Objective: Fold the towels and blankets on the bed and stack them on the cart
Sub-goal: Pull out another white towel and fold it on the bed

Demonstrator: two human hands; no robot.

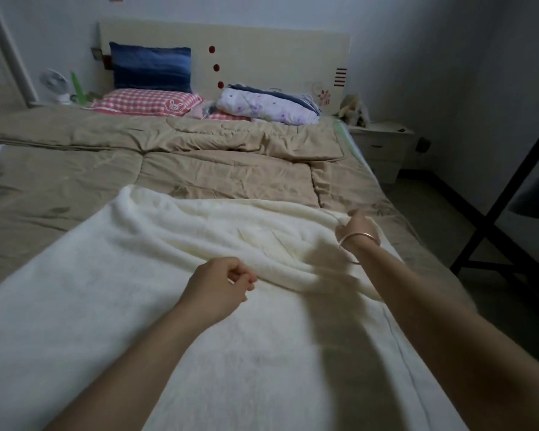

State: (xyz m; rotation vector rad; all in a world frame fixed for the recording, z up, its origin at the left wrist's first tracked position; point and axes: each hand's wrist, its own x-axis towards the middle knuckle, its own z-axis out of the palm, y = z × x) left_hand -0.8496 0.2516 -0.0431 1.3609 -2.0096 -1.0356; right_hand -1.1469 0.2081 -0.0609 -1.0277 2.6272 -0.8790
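Cream-white fleece blanket (137, 290) lies spread over the tan quilted bedspread (199, 163), filling the view from 9 o'clock down to 6 o'clock. Its far edge is rucked into a soft ridge that runs toward 2 o'clock. It looks light, thick and limp, so it should drape and sag rather than hold a crease. The best places to hold it are probably the corners or the stitched hem along its right edge, with the cloth kept taut between two holds.

At centre, the left hand (218, 287) rests at the ridge with its fingers (246, 279) curled in against the thumb. Whether they pinch any fabric cannot be told.

Toward 2 o'clock, the right hand (357, 225), with a thin metal bangle (360, 239) on its wrist, grips the bunched far edge. Folds run to it, though the fingers are mostly hidden behind the back of the hand.

At 3 o'clock a black metal frame (492, 244) is cut off by the picture's edge. It may be the cart, but that is unclear. The near and left ends of the blanket also run out of view, and the dim light blurs the far corner.
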